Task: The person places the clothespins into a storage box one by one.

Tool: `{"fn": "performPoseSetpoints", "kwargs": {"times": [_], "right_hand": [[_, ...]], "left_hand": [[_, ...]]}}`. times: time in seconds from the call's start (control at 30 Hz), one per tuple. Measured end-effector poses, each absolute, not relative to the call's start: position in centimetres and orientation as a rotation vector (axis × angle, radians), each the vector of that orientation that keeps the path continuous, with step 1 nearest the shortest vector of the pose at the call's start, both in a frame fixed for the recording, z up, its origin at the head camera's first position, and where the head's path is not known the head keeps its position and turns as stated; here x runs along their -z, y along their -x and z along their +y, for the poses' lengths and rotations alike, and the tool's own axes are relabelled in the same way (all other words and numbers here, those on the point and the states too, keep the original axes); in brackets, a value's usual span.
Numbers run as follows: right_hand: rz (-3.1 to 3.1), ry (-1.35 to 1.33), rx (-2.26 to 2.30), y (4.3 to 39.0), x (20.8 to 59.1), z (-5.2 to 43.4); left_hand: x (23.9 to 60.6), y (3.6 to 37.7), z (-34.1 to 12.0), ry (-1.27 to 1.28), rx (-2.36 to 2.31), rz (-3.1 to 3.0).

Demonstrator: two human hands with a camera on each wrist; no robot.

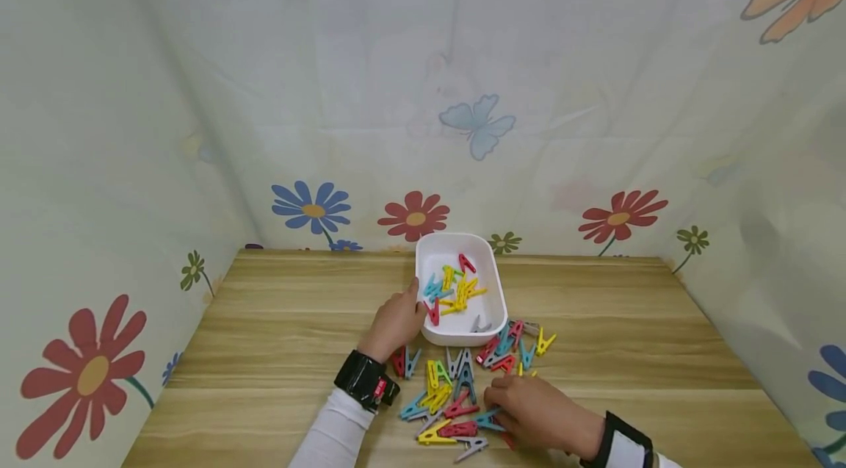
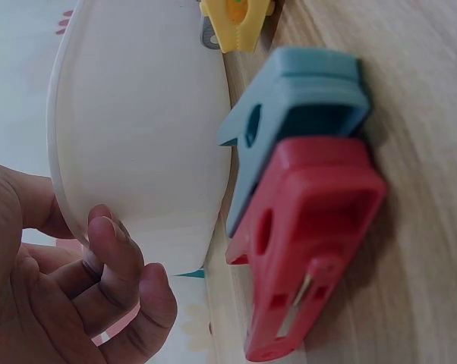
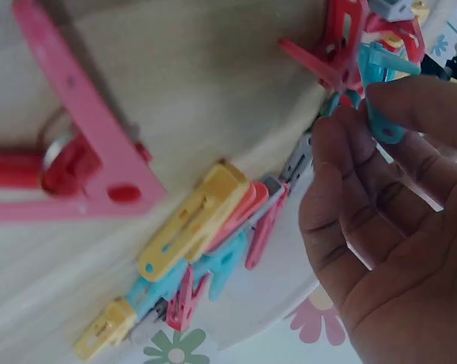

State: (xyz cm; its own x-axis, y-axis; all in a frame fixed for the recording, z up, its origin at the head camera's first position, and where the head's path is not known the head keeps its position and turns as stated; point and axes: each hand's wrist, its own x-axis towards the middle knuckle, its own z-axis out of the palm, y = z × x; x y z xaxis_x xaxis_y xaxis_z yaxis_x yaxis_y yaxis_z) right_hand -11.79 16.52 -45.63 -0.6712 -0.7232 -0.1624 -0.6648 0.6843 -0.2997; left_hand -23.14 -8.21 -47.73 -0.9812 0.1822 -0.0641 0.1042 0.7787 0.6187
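Note:
My left hand (image 1: 394, 317) holds the left rim of a white plastic tray (image 1: 463, 339), thumb and fingers on either side of the edge in the left wrist view. Several yellow, blue, red and grey clothespins lie in the tray, among them a yellow clothespin (image 1: 462, 294). In front of it, my right hand (image 1: 538, 413) is low at the right of a loose pile of clothespins. Between its thumb and fingers it pinches a blue clothespin (image 3: 386, 129). Beside the tray wall, close to the left hand, lie a red clothespin (image 2: 312, 243) and a blue-grey clothespin (image 2: 297, 98).
More clothespins lie at the tray's front right corner, including a yellow clothespin (image 1: 545, 342). A grey clothespin (image 1: 471, 447) is near the table's front. The wooden table (image 1: 277, 350) meets a flower-printed curtain (image 1: 370, 123) at the back and sides.

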Motion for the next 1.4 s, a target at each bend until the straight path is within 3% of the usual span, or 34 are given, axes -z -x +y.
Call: {"fn": "performPoseSetpoints", "kwargs": {"times": [0.5, 0.97, 1.4], "right_hand": [[2.809, 1.207, 0.414, 13.6, 41.6, 16.6], [3.067, 1.277, 0.525, 18.5, 35.6, 16.8], [3.150, 1.268, 0.536, 23.3, 35.2, 17.1]], "left_hand": [[47.6, 23.2, -8.5, -0.226, -0.977, 2.847], [47.5, 23.2, -8.4, -0.274, -0.987, 2.867], [47.7, 23.2, -8.4, -0.258, -0.990, 2.850]]}}
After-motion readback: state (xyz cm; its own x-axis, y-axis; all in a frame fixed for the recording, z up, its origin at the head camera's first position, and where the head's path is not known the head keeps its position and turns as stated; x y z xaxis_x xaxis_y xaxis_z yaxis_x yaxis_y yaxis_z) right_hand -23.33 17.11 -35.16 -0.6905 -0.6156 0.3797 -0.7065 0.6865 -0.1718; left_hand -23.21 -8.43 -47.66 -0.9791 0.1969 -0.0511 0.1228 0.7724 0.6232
